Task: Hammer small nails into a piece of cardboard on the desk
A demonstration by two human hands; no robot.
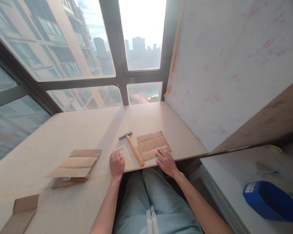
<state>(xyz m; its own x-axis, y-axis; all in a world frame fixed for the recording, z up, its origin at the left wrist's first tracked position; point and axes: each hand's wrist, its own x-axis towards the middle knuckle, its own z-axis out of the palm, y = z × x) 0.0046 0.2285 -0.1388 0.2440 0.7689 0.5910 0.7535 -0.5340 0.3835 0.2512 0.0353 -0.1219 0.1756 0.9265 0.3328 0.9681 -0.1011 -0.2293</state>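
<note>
My left hand [116, 162] rests on the wooden tabletop [88, 130] with its fingers pinched round a few thin metal nails [118, 150]. My right hand [165, 160] lies flat and open on the near edge of a folded piece of cardboard [152, 144]. Between my hands a hammer [133, 146] with a wooden handle and a metal head lies on the table, untouched, its head pointing away from me.
A second, larger stack of folded cardboard [75, 164] lies left of my left hand. A small cardboard box [21, 209] sits at the near left. A blue container [271, 201] stands on a white surface [234, 175] to the right. Windows lie ahead, and a papered wall stands to the right.
</note>
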